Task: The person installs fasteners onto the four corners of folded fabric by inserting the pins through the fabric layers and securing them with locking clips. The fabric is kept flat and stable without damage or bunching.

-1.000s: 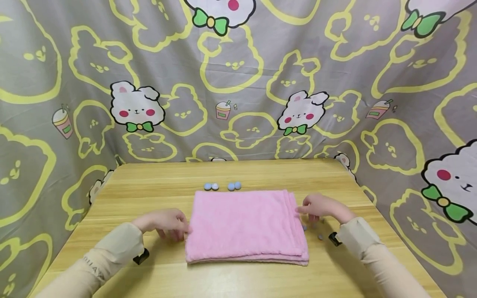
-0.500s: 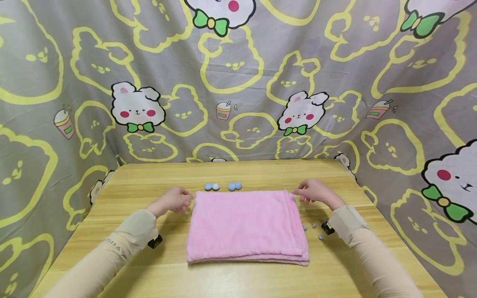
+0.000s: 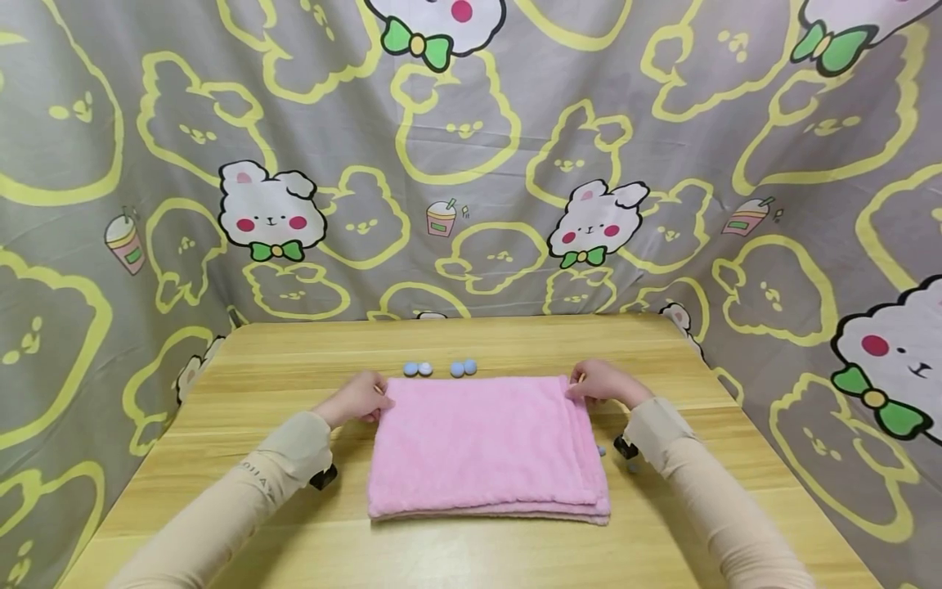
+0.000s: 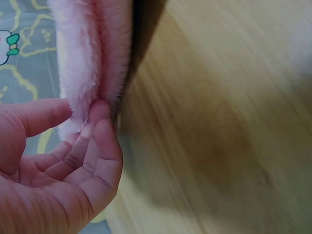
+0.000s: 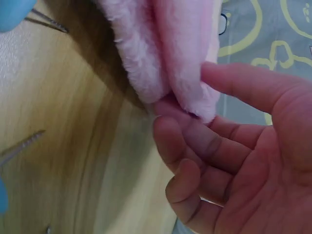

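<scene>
A folded pink plush blanket [image 3: 482, 446] lies on the wooden table, its layered edges facing right and front. My left hand [image 3: 356, 398] pinches its far left corner. In the left wrist view, the thumb is on one face of the fluffy fabric [image 4: 80, 53] and a fingertip goes in at the fold. At the far right corner, my right hand [image 3: 607, 382] pinches the upper layers. The right wrist view has the index finger tucked between layers [image 5: 183, 53] and the thumb on the outer face; the other fingers are loosely bent.
Behind the blanket sit two pairs of small round blue pieces [image 3: 464, 368] on the table [image 3: 294, 352]. Right of the blanket lie small pins with blue heads and twisted metal shafts [image 5: 24, 146]. A patterned grey curtain [image 3: 500, 164] surrounds the table's back and sides.
Both hands have moved from the blanket's sides to its far corners. They were apart from or just at its edge, and now they pinch the corners. The blanket lies as before.
</scene>
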`<move>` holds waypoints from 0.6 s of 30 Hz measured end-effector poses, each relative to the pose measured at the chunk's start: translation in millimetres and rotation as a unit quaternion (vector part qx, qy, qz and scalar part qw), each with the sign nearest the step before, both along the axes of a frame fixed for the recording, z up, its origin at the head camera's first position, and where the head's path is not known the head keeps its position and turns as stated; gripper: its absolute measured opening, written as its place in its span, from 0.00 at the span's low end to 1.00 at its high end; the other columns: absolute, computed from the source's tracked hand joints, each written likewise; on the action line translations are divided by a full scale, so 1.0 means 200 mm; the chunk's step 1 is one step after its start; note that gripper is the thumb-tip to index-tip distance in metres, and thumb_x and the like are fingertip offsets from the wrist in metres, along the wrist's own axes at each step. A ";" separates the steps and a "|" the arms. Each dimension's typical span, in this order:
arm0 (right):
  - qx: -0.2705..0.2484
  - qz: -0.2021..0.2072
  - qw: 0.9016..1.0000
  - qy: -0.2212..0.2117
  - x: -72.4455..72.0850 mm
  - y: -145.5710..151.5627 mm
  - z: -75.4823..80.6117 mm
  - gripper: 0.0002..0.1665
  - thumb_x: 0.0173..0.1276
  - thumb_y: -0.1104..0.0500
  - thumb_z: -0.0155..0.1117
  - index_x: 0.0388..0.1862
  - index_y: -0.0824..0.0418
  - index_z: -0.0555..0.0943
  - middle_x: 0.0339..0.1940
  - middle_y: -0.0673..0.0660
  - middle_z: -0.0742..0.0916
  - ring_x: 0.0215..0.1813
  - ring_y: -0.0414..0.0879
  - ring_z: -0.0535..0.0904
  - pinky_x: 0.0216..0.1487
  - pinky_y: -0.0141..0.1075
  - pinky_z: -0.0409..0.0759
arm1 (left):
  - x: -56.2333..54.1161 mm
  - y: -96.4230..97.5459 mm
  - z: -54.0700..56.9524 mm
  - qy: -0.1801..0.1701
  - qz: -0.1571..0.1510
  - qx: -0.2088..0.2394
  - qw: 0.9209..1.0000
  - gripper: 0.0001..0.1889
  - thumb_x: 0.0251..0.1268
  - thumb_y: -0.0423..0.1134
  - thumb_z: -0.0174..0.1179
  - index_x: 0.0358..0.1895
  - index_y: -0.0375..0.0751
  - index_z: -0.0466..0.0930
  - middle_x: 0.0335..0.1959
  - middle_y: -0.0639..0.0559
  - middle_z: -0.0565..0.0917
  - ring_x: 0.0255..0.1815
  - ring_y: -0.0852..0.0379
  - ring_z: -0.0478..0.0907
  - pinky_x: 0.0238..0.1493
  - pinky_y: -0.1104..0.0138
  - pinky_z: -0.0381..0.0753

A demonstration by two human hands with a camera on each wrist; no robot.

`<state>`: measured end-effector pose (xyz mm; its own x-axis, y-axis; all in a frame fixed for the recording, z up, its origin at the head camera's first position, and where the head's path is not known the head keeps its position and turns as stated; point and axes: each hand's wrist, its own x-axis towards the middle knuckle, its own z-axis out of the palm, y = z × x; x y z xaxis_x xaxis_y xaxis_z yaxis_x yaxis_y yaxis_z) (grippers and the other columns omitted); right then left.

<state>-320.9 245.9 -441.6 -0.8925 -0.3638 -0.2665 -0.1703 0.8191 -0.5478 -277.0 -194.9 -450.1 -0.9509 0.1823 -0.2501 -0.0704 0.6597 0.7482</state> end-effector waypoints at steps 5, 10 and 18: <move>0.000 -0.002 1.000 0.023 -0.02 -0.03 -0.03 0.09 0.62 0.61 0.66 0.30 0.63 0.75 0.18 0.54 0.78 0.21 0.43 0.72 0.22 0.31 0.69 | 0.00 -0.02 -0.03 0.012 -0.012 0.004 1.000 0.10 0.59 0.28 0.61 0.27 0.36 0.68 0.17 0.50 0.77 0.20 0.60 0.74 0.22 0.70 0.76; 0.001 -0.004 0.998 0.057 -0.05 -0.06 -0.03 0.08 0.62 0.61 0.66 0.30 0.62 0.75 0.19 0.51 0.76 0.21 0.40 0.71 0.24 0.32 0.70 | 0.00 -0.05 -0.03 0.014 -0.015 -0.003 1.000 0.10 0.59 0.28 0.61 0.27 0.37 0.68 0.17 0.50 0.76 0.21 0.60 0.73 0.24 0.69 0.77; 0.006 -0.012 0.997 0.082 -0.08 -0.07 -0.03 0.07 0.63 0.62 0.66 0.31 0.63 0.77 0.21 0.51 0.76 0.22 0.41 0.69 0.26 0.32 0.69 | -0.02 -0.06 -0.04 0.019 -0.012 -0.009 1.000 0.10 0.59 0.28 0.61 0.26 0.37 0.69 0.18 0.49 0.77 0.22 0.59 0.74 0.25 0.69 0.78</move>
<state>-336.1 230.9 -447.9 -0.9326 -0.3400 -0.1214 -0.2372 0.8305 -0.5039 -281.9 -207.8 -457.7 -0.9551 0.2014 -0.2172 -0.0259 0.6736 0.7386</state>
